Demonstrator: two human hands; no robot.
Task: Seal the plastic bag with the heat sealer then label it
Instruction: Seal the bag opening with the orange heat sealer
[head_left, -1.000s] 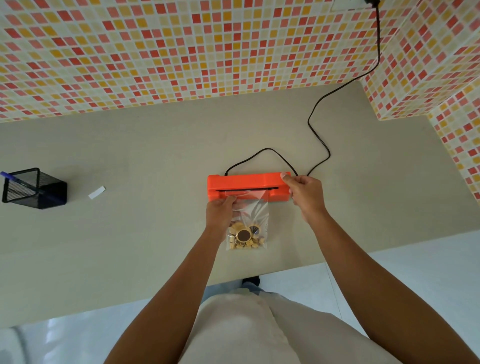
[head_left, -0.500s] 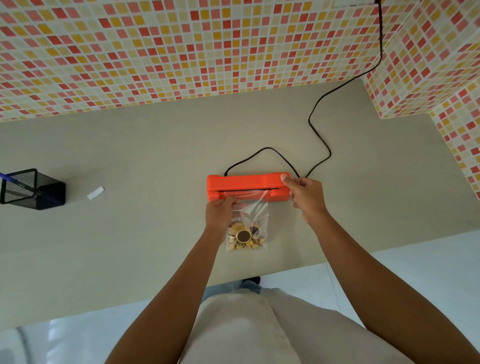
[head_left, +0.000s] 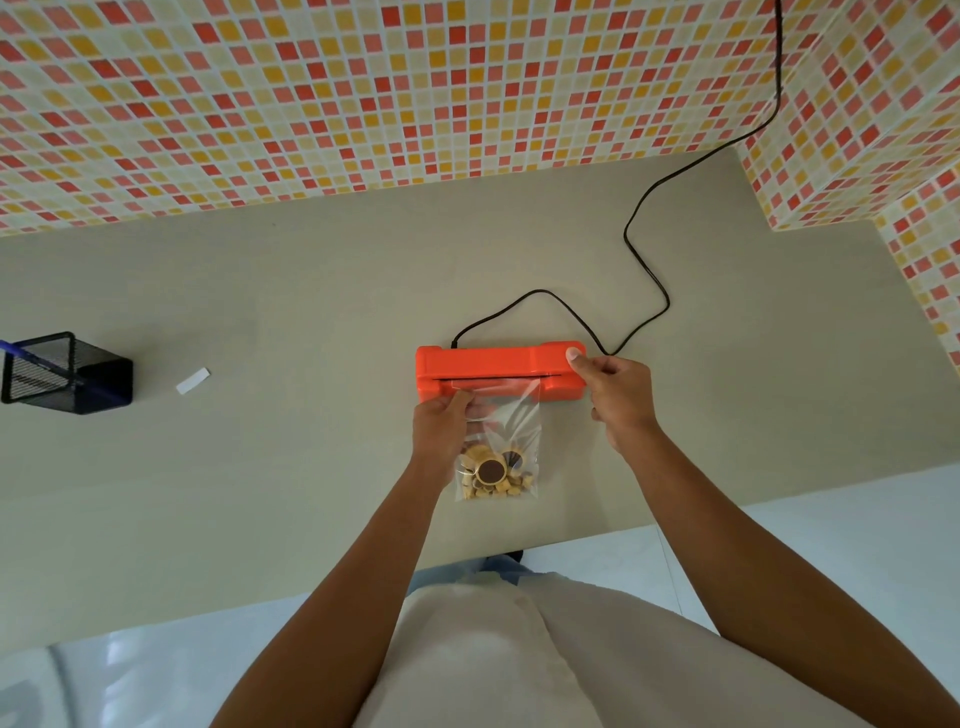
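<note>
An orange heat sealer (head_left: 488, 364) lies on the grey table, its lid slightly lifted off the base. A clear plastic bag (head_left: 511, 431) holding small biscuits has its top edge inside the sealer's slot. My left hand (head_left: 441, 431) pinches the bag's upper left part just below the slot. My right hand (head_left: 615, 395) grips the sealer's right end, thumb on top of the lid. A small white label (head_left: 192, 381) lies on the table far to the left.
A black mesh pen holder (head_left: 62, 373) with a blue pen stands at the far left. The sealer's black cord (head_left: 644, 249) loops behind it and runs up the tiled wall. The table's front edge (head_left: 675, 525) is close below the bag.
The sealer's lid has lifted a little under my right hand, widening the dark slot. My left hand stays on the bag. The view has shifted slightly.
</note>
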